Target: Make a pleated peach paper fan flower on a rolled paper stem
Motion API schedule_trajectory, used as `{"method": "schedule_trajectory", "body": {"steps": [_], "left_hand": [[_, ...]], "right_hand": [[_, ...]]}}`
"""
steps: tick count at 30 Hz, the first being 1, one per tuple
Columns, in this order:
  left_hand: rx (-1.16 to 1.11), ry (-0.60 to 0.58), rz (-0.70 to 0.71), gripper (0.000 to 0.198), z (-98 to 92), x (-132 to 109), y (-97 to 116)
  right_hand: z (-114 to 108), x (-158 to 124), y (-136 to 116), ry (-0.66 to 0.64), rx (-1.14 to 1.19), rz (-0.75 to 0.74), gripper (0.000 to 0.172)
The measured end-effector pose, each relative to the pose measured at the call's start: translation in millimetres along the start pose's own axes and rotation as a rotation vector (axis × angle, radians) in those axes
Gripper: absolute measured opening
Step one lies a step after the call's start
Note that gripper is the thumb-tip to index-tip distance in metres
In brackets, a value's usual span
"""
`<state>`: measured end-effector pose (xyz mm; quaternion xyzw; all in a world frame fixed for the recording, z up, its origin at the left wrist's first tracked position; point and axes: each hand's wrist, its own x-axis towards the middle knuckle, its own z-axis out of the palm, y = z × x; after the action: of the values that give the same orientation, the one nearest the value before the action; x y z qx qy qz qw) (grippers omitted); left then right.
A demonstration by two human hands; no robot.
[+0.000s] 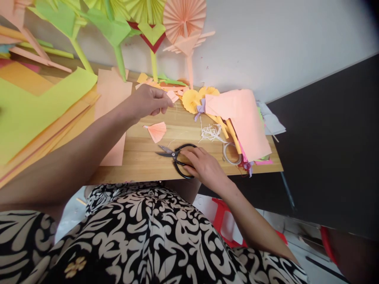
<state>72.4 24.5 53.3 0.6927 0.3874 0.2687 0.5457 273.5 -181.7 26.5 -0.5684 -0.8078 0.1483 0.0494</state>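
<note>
My right hand (201, 165) rests on the black scissors (174, 154) lying on the wooden table (142, 157), fingers laid over the handles. The blades point left and look closed. My left hand (149, 100) reaches toward the back of the table with fingers curled, its fingertips close to a small pink folded piece (172, 96); whether it grips that piece I cannot tell. A pink pleated paper fan (156, 131) lies between the two hands, touched by neither.
Stacked green, orange and pink paper sheets (35, 114) cover the table's left. Yellow paper rosettes (192, 100), a large pink sheet (239, 120), white paper shreds (211, 133) and a tape roll (232, 154) lie right. Paper flowers (183, 17) lean on the wall. A red stool (227, 225) stands below.
</note>
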Motion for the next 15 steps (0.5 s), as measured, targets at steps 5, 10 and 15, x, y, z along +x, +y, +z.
{"method": "schedule_trajectory", "body": {"steps": [5, 10, 15], "left_hand": [[0.003, 0.023, -0.023, 0.010, -7.4, -2, 4], [-0.067, 0.012, -0.061, 0.010, -10.5, -2, 1], [-0.200, -0.031, -0.086, 0.014, -4.5, -2, -2]], "right_hand": [[-11, -7, 5, -0.013, 0.113, 0.082, 0.039], [-30, -19, 17, 0.066, 0.719, 0.242, 0.049], [-28, -7, 5, 0.188, 1.433, 0.315, 0.053]]}}
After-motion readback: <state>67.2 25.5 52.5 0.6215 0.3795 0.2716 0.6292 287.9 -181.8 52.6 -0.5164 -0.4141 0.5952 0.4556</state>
